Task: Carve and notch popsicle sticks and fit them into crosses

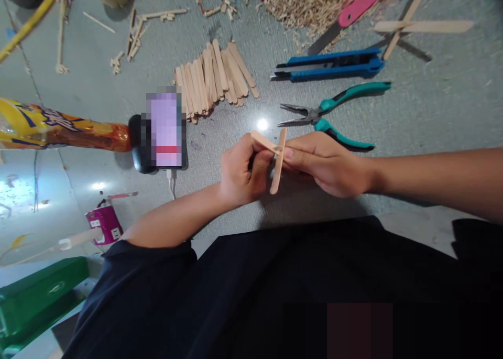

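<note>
Two flat wooden sticks meet just above my lap, one slanting (264, 141) and the other nearly upright (277, 171), touching near its upper half. My left hand (242, 171) is closed round the slanting stick, thumb bent in. Thumb and fingers of my right hand (326, 162) pinch the upright stick from the right side. A pile of loose wooden sticks (208, 78) lies on the table beyond my left hand. Pliers with teal handles (314, 114) rest open just beyond my right hand.
Past the pliers lie a blue cutter (334, 64), a pink-handled saw (356, 10), wood shavings (310, 8) and crossed sticks (403, 26). Leftward are a phone (165, 128) with a cable, a bottle (58, 126) lying sideways in view, and a purple power adapter (104, 225).
</note>
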`<state>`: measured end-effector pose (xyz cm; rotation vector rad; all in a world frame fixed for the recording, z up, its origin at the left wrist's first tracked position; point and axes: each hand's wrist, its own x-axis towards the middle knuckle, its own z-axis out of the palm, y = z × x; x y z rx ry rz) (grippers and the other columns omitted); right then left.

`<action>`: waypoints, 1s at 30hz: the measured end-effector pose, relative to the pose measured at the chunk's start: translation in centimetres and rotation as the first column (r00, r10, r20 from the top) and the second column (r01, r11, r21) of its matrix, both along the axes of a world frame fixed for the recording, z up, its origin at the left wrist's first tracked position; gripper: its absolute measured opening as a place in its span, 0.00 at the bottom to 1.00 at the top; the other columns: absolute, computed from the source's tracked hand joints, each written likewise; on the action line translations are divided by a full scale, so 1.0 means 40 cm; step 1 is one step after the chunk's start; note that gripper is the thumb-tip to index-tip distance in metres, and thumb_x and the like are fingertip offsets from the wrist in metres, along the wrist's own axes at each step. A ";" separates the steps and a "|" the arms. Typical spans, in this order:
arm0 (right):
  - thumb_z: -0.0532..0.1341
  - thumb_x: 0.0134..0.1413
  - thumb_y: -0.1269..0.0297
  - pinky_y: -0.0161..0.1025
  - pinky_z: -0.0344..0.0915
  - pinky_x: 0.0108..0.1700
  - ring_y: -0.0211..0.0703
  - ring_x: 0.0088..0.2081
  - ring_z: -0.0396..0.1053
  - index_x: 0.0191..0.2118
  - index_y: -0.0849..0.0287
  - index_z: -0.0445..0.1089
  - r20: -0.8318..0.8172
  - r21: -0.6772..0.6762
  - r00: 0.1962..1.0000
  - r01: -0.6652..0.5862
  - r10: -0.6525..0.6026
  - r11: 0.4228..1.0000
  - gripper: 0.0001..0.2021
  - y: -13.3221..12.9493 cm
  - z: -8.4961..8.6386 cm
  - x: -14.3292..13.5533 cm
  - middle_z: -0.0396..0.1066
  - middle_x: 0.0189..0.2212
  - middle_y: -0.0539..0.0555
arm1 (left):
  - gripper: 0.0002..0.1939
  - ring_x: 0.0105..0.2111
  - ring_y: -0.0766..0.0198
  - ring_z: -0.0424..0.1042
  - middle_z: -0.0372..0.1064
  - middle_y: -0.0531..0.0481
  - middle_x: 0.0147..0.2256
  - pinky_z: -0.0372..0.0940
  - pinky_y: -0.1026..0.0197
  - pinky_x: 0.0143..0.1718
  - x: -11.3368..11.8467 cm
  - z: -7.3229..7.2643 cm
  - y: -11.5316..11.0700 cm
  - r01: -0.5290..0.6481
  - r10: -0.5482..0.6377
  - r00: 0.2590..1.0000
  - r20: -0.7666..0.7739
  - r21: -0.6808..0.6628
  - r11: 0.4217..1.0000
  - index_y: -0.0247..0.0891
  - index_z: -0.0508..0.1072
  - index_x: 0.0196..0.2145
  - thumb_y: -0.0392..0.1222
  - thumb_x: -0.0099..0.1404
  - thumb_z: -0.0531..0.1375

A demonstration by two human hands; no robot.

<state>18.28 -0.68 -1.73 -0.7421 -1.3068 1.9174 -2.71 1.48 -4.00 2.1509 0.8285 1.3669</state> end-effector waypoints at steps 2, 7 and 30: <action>0.64 0.80 0.34 0.39 0.46 0.26 0.34 0.25 0.48 0.28 0.54 0.61 0.041 0.013 0.999 -0.006 0.006 1.000 0.34 0.003 0.005 0.002 0.54 0.23 0.42 | 0.10 0.24 0.73 0.71 0.72 0.57 0.29 0.63 0.66 0.26 -0.001 -0.001 0.002 0.003 -0.003 1.000 -0.007 0.021 1.000 0.42 0.71 0.42 0.43 0.86 0.61; 0.63 0.81 0.34 0.39 0.46 0.27 0.35 0.25 0.48 0.28 0.54 0.61 0.025 0.010 0.998 -0.058 0.057 0.998 0.33 0.013 0.004 0.009 0.54 0.23 0.43 | 0.07 0.25 0.71 0.72 0.73 0.56 0.30 0.64 0.65 0.26 -0.003 0.009 0.008 0.052 -0.052 0.998 0.025 0.012 0.999 0.43 0.72 0.44 0.43 0.85 0.61; 0.67 0.78 0.38 0.46 0.47 0.26 0.39 0.24 0.45 0.27 0.51 0.57 -0.080 -0.089 0.997 0.016 -0.023 0.996 0.33 0.023 0.029 0.002 0.51 0.21 0.45 | 0.15 0.22 0.69 0.74 0.79 0.55 0.28 0.62 0.61 0.22 -0.006 -0.005 0.006 0.017 -0.009 0.999 0.038 -0.213 0.977 0.45 0.77 0.40 0.50 0.88 0.60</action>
